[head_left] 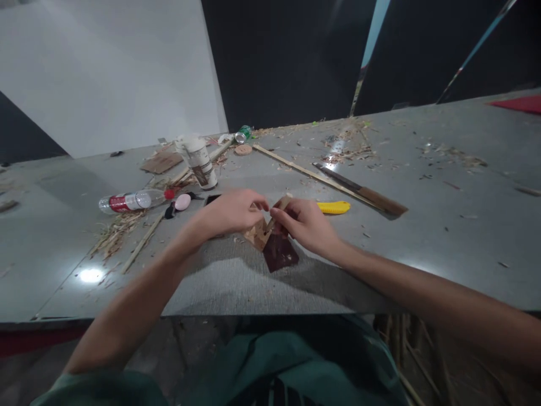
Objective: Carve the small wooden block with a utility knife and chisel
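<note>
Between the thumb and fingers of my right hand [305, 223] is a short, thin bamboo strip [279, 212], tilted upward. My left hand [242, 211] is beside it, fingers curled and closed near the strip's side; whatever they pinch is too small or hidden. Below both hands lies a light brown wooden piece [256, 234]. A dark reddish-brown sheet [279, 252], like sandpaper, sits against it on the table. The yellow handle of a utility knife [335, 208] shows just past my right hand. A dark flat object [212, 199] is partly covered by my left wrist.
A long wooden-handled blade [372, 198] lies beside a long bamboo strip [304, 169]. At left are a plastic bottle [131, 201], a paper cup [200, 163], a pink oval object [183, 202] and wood shavings [120, 228]. A green can [243, 134] lies near the wall.
</note>
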`<state>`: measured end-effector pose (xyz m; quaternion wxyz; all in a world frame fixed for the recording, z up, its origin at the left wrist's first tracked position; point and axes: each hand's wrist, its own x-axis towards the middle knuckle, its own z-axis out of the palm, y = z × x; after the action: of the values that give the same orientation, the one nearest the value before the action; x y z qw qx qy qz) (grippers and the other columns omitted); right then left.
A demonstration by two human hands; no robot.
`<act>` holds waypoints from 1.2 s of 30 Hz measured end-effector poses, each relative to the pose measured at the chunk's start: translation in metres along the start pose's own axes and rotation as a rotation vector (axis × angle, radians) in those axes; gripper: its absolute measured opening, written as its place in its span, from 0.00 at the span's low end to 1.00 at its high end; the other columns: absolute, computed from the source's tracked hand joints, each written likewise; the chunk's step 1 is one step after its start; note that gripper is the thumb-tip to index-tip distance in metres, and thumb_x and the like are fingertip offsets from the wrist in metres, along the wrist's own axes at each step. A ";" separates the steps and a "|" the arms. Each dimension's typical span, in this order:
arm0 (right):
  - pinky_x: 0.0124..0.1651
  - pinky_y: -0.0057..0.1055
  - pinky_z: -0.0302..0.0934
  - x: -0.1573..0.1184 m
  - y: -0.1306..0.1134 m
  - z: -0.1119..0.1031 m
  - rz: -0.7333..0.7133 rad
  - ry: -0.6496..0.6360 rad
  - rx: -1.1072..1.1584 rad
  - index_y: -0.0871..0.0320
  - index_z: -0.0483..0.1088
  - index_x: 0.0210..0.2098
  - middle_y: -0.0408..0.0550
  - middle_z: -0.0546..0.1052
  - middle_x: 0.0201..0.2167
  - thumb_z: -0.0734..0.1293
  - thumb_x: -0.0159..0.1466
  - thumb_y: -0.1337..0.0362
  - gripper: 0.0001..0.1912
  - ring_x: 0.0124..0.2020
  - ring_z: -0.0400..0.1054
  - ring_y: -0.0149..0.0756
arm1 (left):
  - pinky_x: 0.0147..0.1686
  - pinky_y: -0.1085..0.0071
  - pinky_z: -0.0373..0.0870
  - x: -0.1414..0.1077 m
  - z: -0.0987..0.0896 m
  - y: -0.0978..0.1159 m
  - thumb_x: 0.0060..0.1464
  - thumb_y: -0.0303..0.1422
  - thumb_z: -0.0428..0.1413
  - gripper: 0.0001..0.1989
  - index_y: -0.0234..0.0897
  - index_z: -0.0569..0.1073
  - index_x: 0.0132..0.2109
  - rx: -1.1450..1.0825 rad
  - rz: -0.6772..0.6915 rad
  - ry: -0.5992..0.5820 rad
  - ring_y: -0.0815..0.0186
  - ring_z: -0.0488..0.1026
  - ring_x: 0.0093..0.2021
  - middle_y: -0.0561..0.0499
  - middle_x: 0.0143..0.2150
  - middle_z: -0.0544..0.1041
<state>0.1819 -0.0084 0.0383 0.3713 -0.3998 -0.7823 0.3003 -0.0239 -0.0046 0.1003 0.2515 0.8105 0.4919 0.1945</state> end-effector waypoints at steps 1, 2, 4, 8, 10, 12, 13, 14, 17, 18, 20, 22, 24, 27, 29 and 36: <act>0.30 0.32 0.59 0.000 0.000 0.001 -0.002 0.003 -0.005 0.56 0.73 0.23 0.46 0.79 0.22 0.65 0.74 0.56 0.24 0.24 0.72 0.34 | 0.38 0.68 0.68 -0.001 0.004 -0.002 0.54 0.30 0.57 0.12 0.40 0.85 0.42 0.021 0.003 0.001 0.57 0.78 0.38 0.47 0.41 0.85; 0.31 0.32 0.60 0.000 0.000 0.001 -0.007 0.005 -0.011 0.56 0.73 0.23 0.46 0.79 0.23 0.65 0.74 0.56 0.23 0.25 0.72 0.34 | 0.40 0.67 0.69 -0.002 0.007 -0.004 0.57 0.30 0.55 0.14 0.40 0.85 0.44 0.043 -0.002 0.012 0.56 0.79 0.41 0.46 0.45 0.86; 0.32 0.32 0.60 -0.001 0.001 0.001 -0.019 0.010 -0.022 0.56 0.73 0.24 0.46 0.79 0.24 0.65 0.74 0.56 0.22 0.26 0.72 0.34 | 0.45 0.65 0.71 -0.007 0.008 -0.004 0.61 0.31 0.54 0.16 0.39 0.83 0.50 0.072 -0.034 0.056 0.54 0.80 0.47 0.45 0.51 0.85; 0.31 0.32 0.58 -0.001 0.004 0.001 -0.019 0.015 -0.044 0.56 0.73 0.25 0.46 0.79 0.23 0.65 0.74 0.55 0.22 0.25 0.71 0.34 | 0.53 0.62 0.73 -0.024 0.005 -0.004 0.66 0.42 0.57 0.21 0.40 0.77 0.61 0.000 -0.077 0.044 0.50 0.77 0.58 0.43 0.63 0.79; 0.29 0.32 0.57 0.000 0.006 0.001 -0.017 0.018 -0.058 0.56 0.72 0.25 0.45 0.78 0.23 0.65 0.74 0.54 0.22 0.24 0.70 0.34 | 0.59 0.60 0.70 -0.032 0.007 -0.007 0.63 0.46 0.62 0.30 0.44 0.71 0.68 -0.045 0.010 -0.030 0.48 0.73 0.64 0.44 0.68 0.74; 0.29 0.32 0.55 0.000 0.007 0.001 -0.020 0.019 -0.074 0.56 0.72 0.26 0.45 0.78 0.23 0.65 0.74 0.54 0.22 0.24 0.69 0.33 | 0.64 0.59 0.67 -0.038 0.013 -0.014 0.59 0.45 0.66 0.38 0.47 0.65 0.72 -0.067 0.143 -0.070 0.49 0.71 0.67 0.44 0.71 0.70; 0.29 0.32 0.55 -0.001 0.006 0.001 -0.023 0.020 -0.081 0.56 0.72 0.26 0.45 0.78 0.23 0.65 0.74 0.54 0.22 0.24 0.69 0.33 | 0.65 0.59 0.66 -0.040 0.017 -0.018 0.59 0.43 0.67 0.39 0.47 0.63 0.73 -0.057 0.196 -0.057 0.49 0.70 0.67 0.43 0.72 0.69; 0.29 0.32 0.55 -0.002 0.006 0.002 -0.025 0.024 -0.087 0.56 0.72 0.26 0.45 0.78 0.24 0.65 0.74 0.54 0.22 0.24 0.69 0.33 | 0.65 0.59 0.65 -0.042 0.020 -0.022 0.60 0.42 0.66 0.39 0.46 0.62 0.73 -0.024 0.224 -0.022 0.49 0.70 0.67 0.42 0.71 0.69; 0.30 0.32 0.57 -0.007 0.004 0.004 -0.030 0.041 -0.106 0.56 0.71 0.25 0.46 0.78 0.24 0.63 0.75 0.52 0.24 0.25 0.70 0.33 | 0.61 0.59 0.66 -0.047 0.025 -0.030 0.62 0.42 0.65 0.35 0.43 0.63 0.71 0.073 0.191 0.088 0.48 0.71 0.65 0.40 0.68 0.71; 0.30 0.32 0.56 -0.010 0.005 0.005 -0.036 0.034 -0.115 0.56 0.71 0.25 0.46 0.77 0.24 0.63 0.75 0.52 0.24 0.25 0.69 0.33 | 0.60 0.60 0.67 -0.049 0.024 -0.031 0.62 0.42 0.65 0.35 0.43 0.64 0.71 0.075 0.159 0.125 0.49 0.72 0.63 0.40 0.67 0.72; 0.29 0.32 0.54 -0.013 0.008 0.006 -0.058 -0.008 -0.138 0.55 0.71 0.26 0.44 0.76 0.23 0.64 0.74 0.53 0.22 0.23 0.67 0.32 | 0.56 0.62 0.68 -0.054 0.018 -0.032 0.60 0.41 0.65 0.34 0.41 0.65 0.69 0.056 0.108 0.206 0.50 0.73 0.60 0.40 0.65 0.73; 0.27 0.33 0.50 -0.012 0.013 0.005 -0.074 -0.043 -0.169 0.55 0.71 0.26 0.43 0.74 0.21 0.66 0.72 0.56 0.19 0.21 0.63 0.31 | 0.54 0.63 0.69 -0.061 0.011 -0.032 0.59 0.40 0.66 0.34 0.40 0.65 0.68 0.034 0.112 0.264 0.51 0.74 0.58 0.41 0.63 0.74; 0.28 0.34 0.46 -0.009 0.018 0.000 -0.071 -0.030 -0.197 0.55 0.70 0.26 0.42 0.72 0.20 0.67 0.70 0.58 0.17 0.20 0.59 0.31 | 0.53 0.65 0.69 -0.068 0.005 -0.031 0.58 0.41 0.67 0.34 0.40 0.66 0.67 0.015 0.149 0.283 0.52 0.75 0.56 0.42 0.61 0.75; 0.28 0.35 0.45 -0.003 0.021 -0.011 -0.048 0.028 -0.196 0.55 0.69 0.24 0.43 0.70 0.18 0.68 0.70 0.58 0.18 0.20 0.57 0.31 | 0.50 0.66 0.70 -0.073 0.005 -0.029 0.58 0.43 0.68 0.34 0.39 0.66 0.65 0.027 0.199 0.285 0.54 0.76 0.53 0.43 0.58 0.76; 0.27 0.34 0.48 -0.002 0.017 -0.016 -0.037 0.029 -0.143 0.55 0.69 0.24 0.44 0.71 0.18 0.67 0.72 0.54 0.21 0.20 0.61 0.32 | 0.48 0.66 0.71 -0.071 0.009 -0.029 0.58 0.45 0.67 0.32 0.40 0.66 0.64 0.044 0.232 0.286 0.55 0.76 0.51 0.44 0.56 0.77; 0.25 0.31 0.58 -0.010 0.006 -0.010 -0.062 -0.005 0.069 0.56 0.73 0.30 0.43 0.74 0.20 0.64 0.74 0.47 0.23 0.20 0.66 0.31 | 0.48 0.64 0.73 -0.037 0.030 -0.038 0.58 0.56 0.66 0.35 0.41 0.67 0.63 0.082 0.410 0.214 0.53 0.78 0.51 0.43 0.56 0.78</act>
<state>0.1961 -0.0123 0.0360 0.3919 -0.3615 -0.7845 0.3167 -0.0504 -0.0292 0.0512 0.1199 0.8778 0.3484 0.3061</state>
